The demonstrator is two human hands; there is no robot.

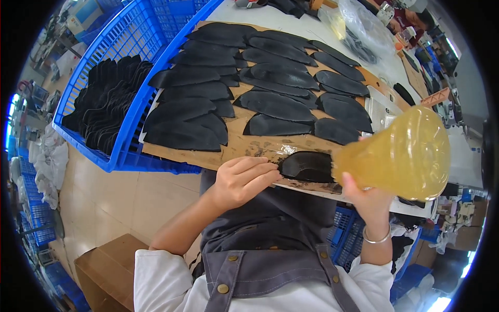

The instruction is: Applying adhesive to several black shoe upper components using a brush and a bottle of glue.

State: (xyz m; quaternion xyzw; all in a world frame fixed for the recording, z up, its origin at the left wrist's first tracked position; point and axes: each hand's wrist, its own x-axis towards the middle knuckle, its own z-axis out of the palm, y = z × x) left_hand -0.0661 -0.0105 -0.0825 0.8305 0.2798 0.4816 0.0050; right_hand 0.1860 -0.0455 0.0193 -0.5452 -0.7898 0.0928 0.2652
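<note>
My left hand (240, 179) fingers pin black sole piece (306, 166) on cardboard sheet (244, 143); right hand (366, 195) grips tilted amber bottle (400, 156). Risk: overpour, glue floods neighbouring pieces (275, 106); piece slips.

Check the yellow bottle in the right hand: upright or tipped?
Tipped. The yellow bottle lies sideways in the right hand, narrow end pointing at the black piece under the left hand.

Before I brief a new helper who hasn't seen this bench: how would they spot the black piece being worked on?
Find the brown cardboard sheet covered with rows of black pieces, beside the blue crate. At its near edge, between the left hand and the yellow bottle held by the right hand, lies the black piece. It alone lies apart from the rows and looks glossy.
</note>
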